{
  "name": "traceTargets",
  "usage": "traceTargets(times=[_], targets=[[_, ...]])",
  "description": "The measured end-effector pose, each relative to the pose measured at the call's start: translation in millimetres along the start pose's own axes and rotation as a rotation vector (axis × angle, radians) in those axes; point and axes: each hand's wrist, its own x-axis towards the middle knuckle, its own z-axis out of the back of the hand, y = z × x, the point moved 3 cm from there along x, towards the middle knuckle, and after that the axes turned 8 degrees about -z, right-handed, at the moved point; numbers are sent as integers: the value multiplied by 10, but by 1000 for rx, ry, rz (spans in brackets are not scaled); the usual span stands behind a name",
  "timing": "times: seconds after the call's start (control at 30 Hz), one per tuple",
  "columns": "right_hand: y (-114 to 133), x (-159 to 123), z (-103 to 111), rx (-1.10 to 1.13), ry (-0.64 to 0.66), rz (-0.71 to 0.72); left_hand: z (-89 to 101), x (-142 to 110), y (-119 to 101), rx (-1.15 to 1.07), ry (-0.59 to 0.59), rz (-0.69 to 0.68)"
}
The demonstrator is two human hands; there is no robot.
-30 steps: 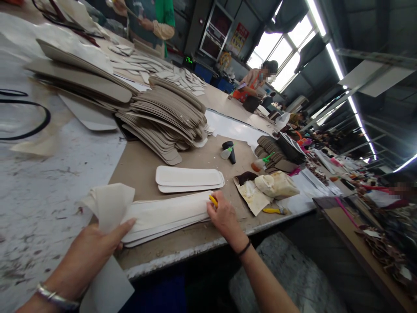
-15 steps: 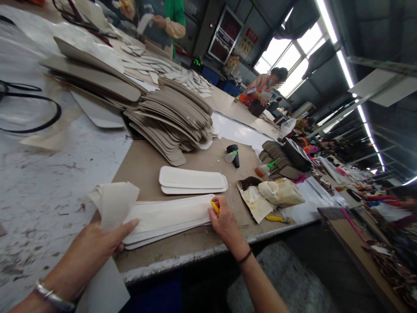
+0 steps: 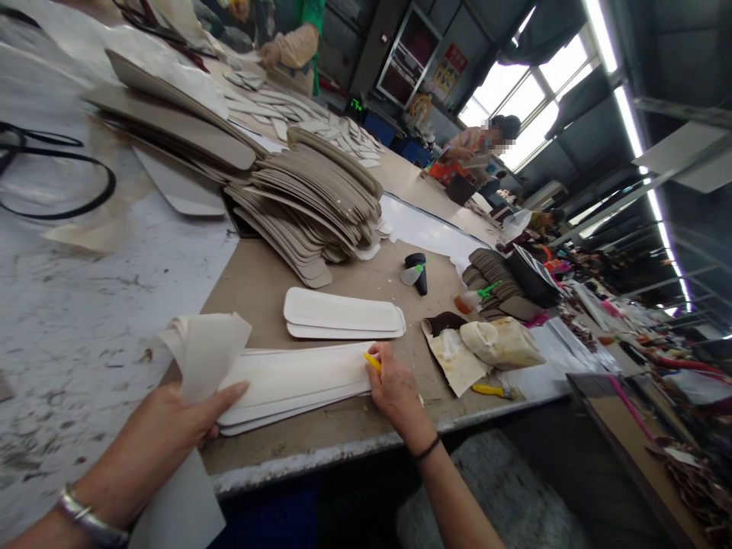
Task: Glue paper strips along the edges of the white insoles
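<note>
My left hand [image 3: 183, 415] is closed round a bundle of off-white sheet strips [image 3: 214, 351]; part folds up above the hand and part hangs below the table edge. Its thumb lies on the near-left end of a stack of long white strips [image 3: 297, 381] with rounded ends. At the stack's right end is my right hand [image 3: 397, 389], its fingers closed on a yellow stick-like handle [image 3: 373, 361]. The palm hides the rest of that tool. Just beyond lie a few white rounded panels [image 3: 343, 314], one on another.
Behind stands a fanned pile of grey-brown panels [image 3: 309, 202]. To the right are a small squeeze bottle [image 3: 412, 274], another with orange liquid [image 3: 469, 301], a stained pale container [image 3: 503, 343] and a yellow-handled brush [image 3: 492, 390]. Co-workers sit or stand across the table.
The view has shifted slightly, so the scene sits a little further right. Both hands keep nearly the same place on the strips. The yellow handle in my right hand is tilted a little differently.
</note>
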Motion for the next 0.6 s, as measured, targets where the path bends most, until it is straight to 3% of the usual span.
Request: traceTargets(times=[0.17, 0.33, 0.5, 0.6], targets=[[-67, 20, -21, 50, -1, 4, 48, -125, -223, -134, -7, 66], [-84, 38, 18, 189, -48, -60, 65, -173, -261, -280, 79, 52], [-31, 25, 229, 253, -178, -85, 71, -169, -158, -416, 47, 181], [-56, 15, 425, 306, -261, -168, 71, -182, -146, -478, 13, 222]])
